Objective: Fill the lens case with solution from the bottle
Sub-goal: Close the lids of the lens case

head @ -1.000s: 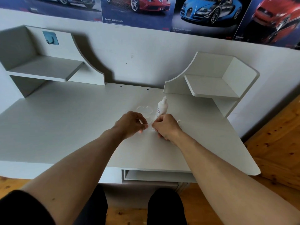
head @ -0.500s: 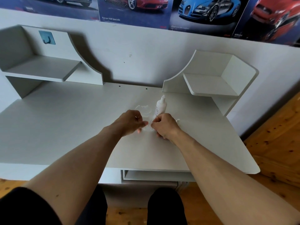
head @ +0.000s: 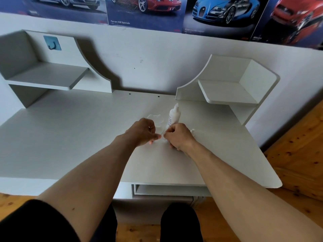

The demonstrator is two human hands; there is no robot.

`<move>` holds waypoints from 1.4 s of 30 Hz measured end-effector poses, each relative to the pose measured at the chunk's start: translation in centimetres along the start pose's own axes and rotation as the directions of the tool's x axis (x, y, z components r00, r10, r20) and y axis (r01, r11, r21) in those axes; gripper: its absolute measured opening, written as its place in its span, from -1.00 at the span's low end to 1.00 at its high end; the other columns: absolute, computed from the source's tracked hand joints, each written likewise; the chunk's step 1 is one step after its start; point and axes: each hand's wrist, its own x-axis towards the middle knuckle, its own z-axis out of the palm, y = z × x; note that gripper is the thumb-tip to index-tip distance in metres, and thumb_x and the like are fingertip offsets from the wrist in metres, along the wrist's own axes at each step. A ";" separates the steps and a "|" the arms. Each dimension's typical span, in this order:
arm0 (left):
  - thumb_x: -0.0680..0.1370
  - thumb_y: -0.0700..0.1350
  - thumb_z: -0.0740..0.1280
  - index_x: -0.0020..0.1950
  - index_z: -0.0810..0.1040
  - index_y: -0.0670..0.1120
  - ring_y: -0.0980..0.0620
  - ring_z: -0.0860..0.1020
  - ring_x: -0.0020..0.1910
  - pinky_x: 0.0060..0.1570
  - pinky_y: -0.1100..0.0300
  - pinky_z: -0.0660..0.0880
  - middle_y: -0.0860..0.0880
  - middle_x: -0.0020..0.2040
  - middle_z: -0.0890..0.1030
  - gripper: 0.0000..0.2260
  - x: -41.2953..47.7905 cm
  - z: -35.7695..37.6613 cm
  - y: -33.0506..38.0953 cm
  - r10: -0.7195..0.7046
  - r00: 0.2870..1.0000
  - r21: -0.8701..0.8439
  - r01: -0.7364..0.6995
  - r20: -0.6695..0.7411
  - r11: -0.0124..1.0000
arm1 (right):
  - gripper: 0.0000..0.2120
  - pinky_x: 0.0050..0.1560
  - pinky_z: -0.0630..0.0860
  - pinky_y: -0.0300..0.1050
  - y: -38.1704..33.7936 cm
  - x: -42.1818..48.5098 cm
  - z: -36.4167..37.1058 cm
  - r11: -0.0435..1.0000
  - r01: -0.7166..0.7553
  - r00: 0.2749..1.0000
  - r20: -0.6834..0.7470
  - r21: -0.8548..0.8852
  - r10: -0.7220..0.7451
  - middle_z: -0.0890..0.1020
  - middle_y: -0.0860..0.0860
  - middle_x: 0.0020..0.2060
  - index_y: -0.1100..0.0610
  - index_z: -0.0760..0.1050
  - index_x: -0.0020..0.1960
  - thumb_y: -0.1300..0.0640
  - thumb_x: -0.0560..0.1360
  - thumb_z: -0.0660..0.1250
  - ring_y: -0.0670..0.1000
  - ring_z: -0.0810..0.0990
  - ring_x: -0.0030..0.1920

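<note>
A white solution bottle [head: 173,117] with a pointed nozzle stands upright on the white desk [head: 70,137], just behind my right hand. My left hand [head: 142,132] and my right hand [head: 178,137] meet fingertip to fingertip at the middle of the desk. Between them sits a small pale lens case [head: 163,139], which both hands pinch and mostly hide. Whether its lids are on or off cannot be made out.
A clear plastic piece [head: 155,119] lies behind my left hand. A small white object [head: 192,131] rests by my right hand. Corner shelves rise at the back left [head: 45,79] and back right [head: 227,91]. The desk's front edge is near my knees.
Both hands stay together at the same spot on the desk, with only small finger movements. The bottle has not moved.
</note>
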 end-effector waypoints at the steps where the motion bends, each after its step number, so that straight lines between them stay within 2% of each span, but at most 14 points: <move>1: 0.47 0.01 0.44 -0.31 0.45 -0.05 0.07 0.47 -0.39 -0.23 0.12 0.42 -0.01 -0.37 0.65 -0.75 0.0 0.0 0.0 0.002 1.000 0.000 -0.002 0.006 1.000 | -0.85 -0.45 0.36 -0.19 0.0 0.0 0.0 1.000 0.000 1.000 0.000 0.003 0.000 0.55 0.04 -0.44 0.07 0.50 -0.31 0.17 0.44 0.28 -0.02 0.49 -0.44; 8: 0.50 -0.03 0.38 -0.28 0.47 -0.03 0.03 0.47 -0.37 -0.41 0.25 0.38 0.02 -0.35 0.64 -0.81 -0.2 -0.5 -0.2 -0.005 0.996 -0.050 0.010 0.086 0.999 | -0.85 -0.46 0.35 -0.19 0.2 0.0 0.0 1.000 -0.015 1.000 -0.008 0.022 0.015 0.52 0.02 -0.49 0.09 0.50 -0.33 0.17 0.42 0.28 -0.01 0.45 -0.48; 14: 0.47 -0.03 0.41 -0.30 0.47 -0.04 0.02 0.48 -0.34 -0.39 0.23 0.38 0.01 -0.36 0.63 -0.79 -0.3 -0.4 0.2 -0.015 0.998 -0.033 0.017 0.064 0.999 | -0.83 -0.46 0.36 -0.19 0.1 -0.1 0.0 1.000 -0.012 1.000 -0.016 0.017 0.012 0.53 0.02 -0.49 0.08 0.49 -0.35 0.18 0.41 0.28 -0.01 0.47 -0.48; 20: 0.47 -0.06 0.43 -0.28 0.48 -0.06 0.01 0.48 -0.39 -0.48 0.28 0.38 -0.02 -0.35 0.66 -0.80 -0.3 -0.5 0.6 -0.027 0.998 -0.010 0.027 0.061 1.000 | -0.81 -0.45 0.34 -0.20 0.0 -0.1 0.0 1.000 -0.012 1.000 -0.016 0.019 0.012 0.53 0.00 -0.46 0.05 0.47 -0.37 0.17 0.42 0.29 -0.03 0.47 -0.44; 23: 0.48 -0.06 0.42 -0.27 0.48 -0.06 0.04 0.47 -0.39 -0.46 0.26 0.37 -0.02 -0.35 0.66 -0.81 -0.3 -0.4 0.6 -0.032 0.997 -0.021 0.034 0.064 0.999 | -0.82 -0.45 0.35 -0.20 0.1 -0.2 -0.1 1.000 -0.016 1.000 -0.004 0.022 0.017 0.54 0.01 -0.46 0.06 0.49 -0.35 0.16 0.43 0.30 -0.03 0.48 -0.45; 28: 0.49 0.00 0.41 -0.26 0.51 -0.04 0.00 0.50 -0.27 -0.36 0.21 0.40 -0.04 -0.25 0.68 -0.81 -0.1 -0.4 0.1 -0.043 0.997 -0.053 0.047 0.068 0.997 | -0.84 -0.43 0.36 -0.21 0.1 -0.2 0.0 1.000 -0.010 1.000 -0.007 0.023 0.011 0.53 -0.01 -0.42 0.05 0.49 -0.31 0.13 0.44 0.34 -0.04 0.48 -0.41; 34: 0.46 0.11 0.42 -0.24 0.53 -0.05 0.07 0.50 -0.36 -0.37 0.22 0.41 0.02 -0.34 0.68 -0.74 0.2 0.0 0.1 -0.050 0.997 -0.005 0.050 0.052 0.999 | -0.83 -0.39 0.39 -0.20 0.1 -0.4 -0.2 1.000 0.009 1.000 0.000 -0.022 -0.009 0.54 0.02 -0.34 0.02 0.45 -0.30 0.12 0.45 0.37 0.02 0.49 -0.33; 38: 0.45 0.09 0.43 -0.24 0.55 -0.06 0.06 0.54 -0.32 -0.27 0.17 0.46 0.01 -0.35 0.67 -0.76 0.3 0.1 0.1 -0.060 0.997 0.011 0.059 0.045 0.998 | -0.89 -0.52 0.37 -0.26 -0.2 -0.7 -0.6 1.000 0.005 1.000 0.004 -0.031 -0.005 0.54 0.04 -0.41 0.11 0.50 -0.21 0.12 0.45 0.39 -0.03 0.49 -0.51; 42: 0.45 0.08 0.43 -0.20 0.59 -0.12 0.03 0.55 -0.32 -0.30 0.17 0.46 0.00 -0.34 0.68 -0.74 0.4 0.0 0.2 -0.070 0.996 0.027 0.069 0.052 0.997 | -0.91 -0.53 0.35 -0.28 -0.6 -0.9 -0.6 0.998 0.003 1.000 0.009 -0.066 -0.002 0.55 0.08 -0.33 0.15 0.52 -0.11 0.13 0.47 0.38 -0.04 0.48 -0.48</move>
